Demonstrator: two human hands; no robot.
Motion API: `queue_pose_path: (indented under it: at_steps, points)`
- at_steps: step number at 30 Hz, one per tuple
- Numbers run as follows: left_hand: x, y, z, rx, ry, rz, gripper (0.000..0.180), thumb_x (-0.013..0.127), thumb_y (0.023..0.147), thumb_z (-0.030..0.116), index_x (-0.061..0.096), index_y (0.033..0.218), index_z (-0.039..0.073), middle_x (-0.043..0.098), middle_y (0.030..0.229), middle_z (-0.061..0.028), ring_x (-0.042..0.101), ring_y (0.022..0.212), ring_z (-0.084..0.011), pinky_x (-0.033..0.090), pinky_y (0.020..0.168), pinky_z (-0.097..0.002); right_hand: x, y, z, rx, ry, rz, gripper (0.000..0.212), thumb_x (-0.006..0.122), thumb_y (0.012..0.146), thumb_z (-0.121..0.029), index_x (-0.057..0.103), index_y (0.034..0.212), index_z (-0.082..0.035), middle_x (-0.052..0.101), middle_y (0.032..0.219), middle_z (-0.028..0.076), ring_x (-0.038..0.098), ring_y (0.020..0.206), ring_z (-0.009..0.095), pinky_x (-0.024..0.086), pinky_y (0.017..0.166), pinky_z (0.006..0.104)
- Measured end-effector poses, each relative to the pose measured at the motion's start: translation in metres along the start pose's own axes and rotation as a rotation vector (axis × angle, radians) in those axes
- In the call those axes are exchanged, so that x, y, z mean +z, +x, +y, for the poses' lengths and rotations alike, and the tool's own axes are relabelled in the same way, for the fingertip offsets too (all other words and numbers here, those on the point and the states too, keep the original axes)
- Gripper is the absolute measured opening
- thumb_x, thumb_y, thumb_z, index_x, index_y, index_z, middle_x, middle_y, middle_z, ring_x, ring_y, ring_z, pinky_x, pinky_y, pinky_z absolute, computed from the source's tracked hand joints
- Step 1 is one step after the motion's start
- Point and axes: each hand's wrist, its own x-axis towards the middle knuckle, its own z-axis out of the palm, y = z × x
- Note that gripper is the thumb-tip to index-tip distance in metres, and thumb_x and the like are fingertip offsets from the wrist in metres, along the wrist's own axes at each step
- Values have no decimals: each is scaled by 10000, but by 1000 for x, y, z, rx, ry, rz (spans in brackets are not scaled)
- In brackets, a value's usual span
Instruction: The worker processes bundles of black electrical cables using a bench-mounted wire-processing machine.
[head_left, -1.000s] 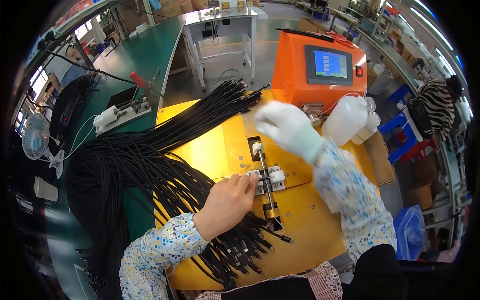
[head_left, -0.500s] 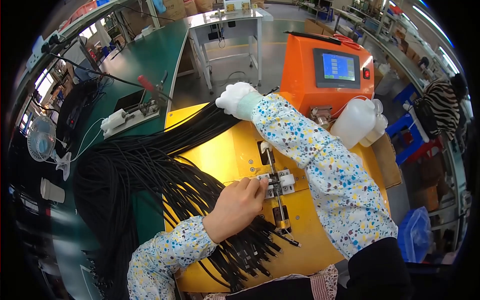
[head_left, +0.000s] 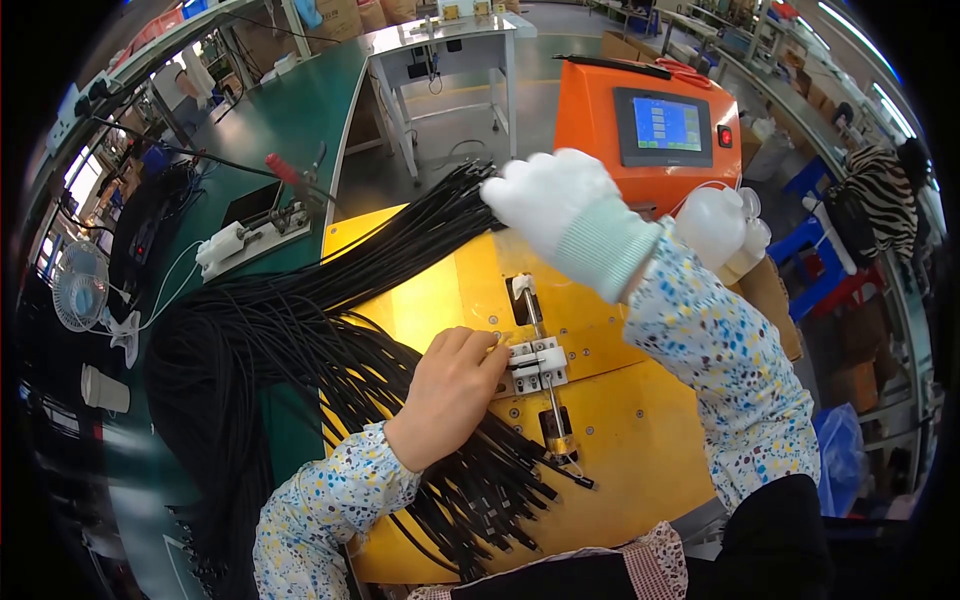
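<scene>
My left hand (head_left: 450,395), bare and closed in a pinch, rests at the left side of a small white clamp fixture (head_left: 540,365) on a yellow machine table (head_left: 640,420). A black cable (head_left: 524,364) runs from its fingertips into the fixture. My right hand (head_left: 560,200), in a white glove, is curled in front of the orange machine, beside the far ends of a bundle of black cables (head_left: 400,245). What its fingers hold, if anything, is hidden. More black cables with plug ends (head_left: 500,500) fan out under and beyond my left forearm.
An orange control box (head_left: 590,120) with a touchscreen stands at the far right, white bottles (head_left: 712,225) beside it. A green table (head_left: 290,110) on the left carries a small clamp device (head_left: 255,240) with a red handle. A white fan (head_left: 82,285) sits at the far left.
My right hand has moved right and nearer, off the bundle's middle toward its far ends. My left hand has shifted slightly left, uncovering more of the white fixture.
</scene>
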Motion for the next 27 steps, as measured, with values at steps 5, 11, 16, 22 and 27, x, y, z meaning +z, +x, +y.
queue_pose_path:
  at_steps: [5,11,16,22,27]
  points:
    - [-29,4,11,6,0,-259,194,660,708,39,620,896,61,620,968,-71,569,922,-247,436,855,-357,23,-51,10,-4,304,180,75,622,804,-121,611,876,-106,616,800,98,626,761,304,501,664,404]
    - [-59,10,30,46,-172,-5,474,710,737,29,595,1195,62,614,905,-112,571,882,-277,444,851,-428,36,-111,-18,-14,928,-13,119,639,829,-228,659,840,-110,609,757,98,619,776,314,489,686,420]
    - [-10,3,6,-69,-318,-59,417,643,736,-54,616,1144,33,568,822,-111,570,737,-261,491,650,-338,61,-120,-23,103,925,54,150,682,801,-245,652,820,-99,607,748,86,610,748,312,482,677,413]
    - [-4,-2,9,34,-140,-52,407,616,722,-51,630,1120,33,531,826,-87,545,749,-234,481,649,-328,62,-123,-19,201,1034,-4,136,699,787,-187,661,806,-58,625,751,97,623,724,270,488,657,365]
    - [-6,1,8,131,-19,-89,396,616,736,9,617,1131,12,467,816,-70,499,726,-210,463,635,-318,57,-118,-18,336,1105,-167,137,699,800,-135,660,820,-5,639,749,95,637,679,189,497,626,306]
